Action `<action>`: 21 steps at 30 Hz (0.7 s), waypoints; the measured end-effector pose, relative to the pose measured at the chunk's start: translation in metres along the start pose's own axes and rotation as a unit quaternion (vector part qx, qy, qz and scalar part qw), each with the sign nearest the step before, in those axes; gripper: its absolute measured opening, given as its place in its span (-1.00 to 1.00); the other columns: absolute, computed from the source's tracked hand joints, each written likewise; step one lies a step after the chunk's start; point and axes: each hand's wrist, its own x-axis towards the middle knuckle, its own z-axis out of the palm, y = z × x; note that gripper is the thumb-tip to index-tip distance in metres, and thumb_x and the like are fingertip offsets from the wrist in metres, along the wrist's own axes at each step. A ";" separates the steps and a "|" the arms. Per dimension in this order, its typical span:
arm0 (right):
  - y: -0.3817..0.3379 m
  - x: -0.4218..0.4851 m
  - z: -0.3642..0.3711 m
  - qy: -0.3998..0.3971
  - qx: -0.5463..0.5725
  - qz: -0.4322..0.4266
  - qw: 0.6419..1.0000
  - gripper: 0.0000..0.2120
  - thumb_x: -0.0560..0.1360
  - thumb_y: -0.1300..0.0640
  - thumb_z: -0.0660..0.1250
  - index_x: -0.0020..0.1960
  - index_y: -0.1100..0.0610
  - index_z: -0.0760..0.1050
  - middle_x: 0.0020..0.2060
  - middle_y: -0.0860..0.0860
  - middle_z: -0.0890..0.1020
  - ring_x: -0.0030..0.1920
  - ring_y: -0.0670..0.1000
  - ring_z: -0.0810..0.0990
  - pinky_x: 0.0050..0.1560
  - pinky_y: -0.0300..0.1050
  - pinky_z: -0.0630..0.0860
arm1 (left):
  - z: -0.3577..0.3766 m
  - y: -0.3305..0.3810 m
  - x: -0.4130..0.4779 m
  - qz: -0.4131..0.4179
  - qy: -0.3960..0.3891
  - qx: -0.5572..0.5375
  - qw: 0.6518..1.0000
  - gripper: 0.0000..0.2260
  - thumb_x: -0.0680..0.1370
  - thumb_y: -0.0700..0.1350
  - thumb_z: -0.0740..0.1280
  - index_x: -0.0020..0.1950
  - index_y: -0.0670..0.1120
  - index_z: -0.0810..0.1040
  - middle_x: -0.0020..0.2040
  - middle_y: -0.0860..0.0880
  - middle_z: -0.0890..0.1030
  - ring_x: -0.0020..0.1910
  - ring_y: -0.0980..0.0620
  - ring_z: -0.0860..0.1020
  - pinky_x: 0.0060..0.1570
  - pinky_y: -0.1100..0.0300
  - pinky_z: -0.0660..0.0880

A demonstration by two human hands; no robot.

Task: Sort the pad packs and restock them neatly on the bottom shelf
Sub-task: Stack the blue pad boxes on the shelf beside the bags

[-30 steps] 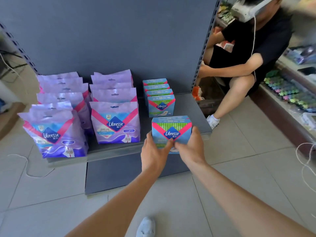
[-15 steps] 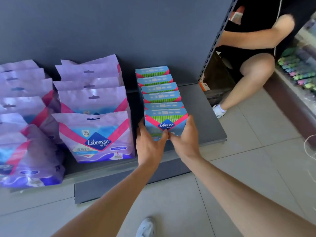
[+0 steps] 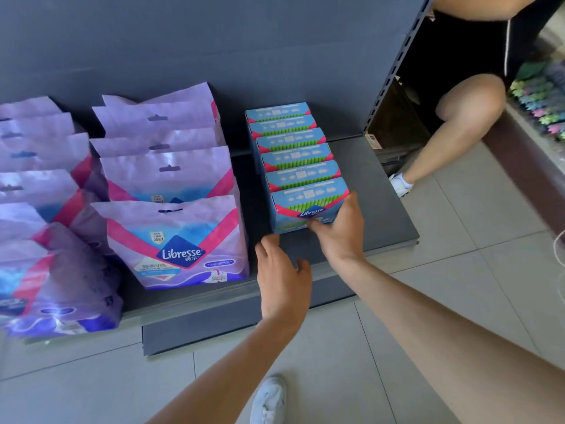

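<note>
The front Libresse box (image 3: 308, 206) stood upright, heading the row of blue boxes (image 3: 290, 142) on the bottom shelf (image 3: 382, 209). It was likely a light, stiff, glossy carton, best held by its short sides. The right hand (image 3: 339, 232) gripped its lower right corner, fingers (image 3: 351, 206) curled round the side; the left hand (image 3: 281, 270) hovered just beside it, loosely curled, holding nothing.

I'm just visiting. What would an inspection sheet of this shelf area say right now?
Surface: grey bottom shelf, bare patch at right.
Job's things: six blue boxes in one row; purple bags in rows on the left.
Clutter: nothing seen.
Hands: right hand holds the front blue box; left hand hovers free beside it.
Cables: white cable at the right edge.
Surroundings: tiled floor; a second person at right, knee bent.
</note>
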 end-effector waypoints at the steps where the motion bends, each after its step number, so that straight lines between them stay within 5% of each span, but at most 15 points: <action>1: 0.000 0.000 -0.001 -0.005 -0.014 0.004 1.000 -0.52 0.28 0.28 0.55 0.03 0.10 0.33 0.03 0.11 0.57 0.08 0.04 0.57 -0.06 -0.23 0.47 | -0.001 -0.002 0.000 0.008 -0.004 0.011 1.000 -0.61 0.48 -0.26 0.34 0.28 -0.17 0.35 0.20 -0.09 0.41 0.22 -0.09 0.45 0.15 0.10 0.37; 14: -0.010 -0.013 -0.020 -0.052 -0.113 0.063 0.990 -0.52 0.31 0.31 0.50 0.10 0.21 0.32 0.07 0.12 0.52 0.07 0.08 0.55 -0.15 -0.20 0.42 | -0.016 -0.003 0.002 0.076 -0.024 0.105 0.991 -0.68 0.50 -0.24 0.29 0.25 -0.15 0.40 0.19 -0.09 0.45 0.19 -0.10 0.46 0.13 0.11 0.35; 21: -0.003 -0.058 -0.059 -0.113 -0.226 0.015 0.967 -0.51 0.45 0.14 0.39 0.34 0.20 0.37 0.24 0.09 0.48 0.24 0.10 0.46 0.07 -0.17 0.36 | -0.022 -0.004 -0.025 0.111 -0.023 0.125 0.986 -0.69 0.52 -0.24 0.27 0.27 -0.16 0.40 0.20 -0.10 0.44 0.19 -0.11 0.46 0.15 0.08 0.36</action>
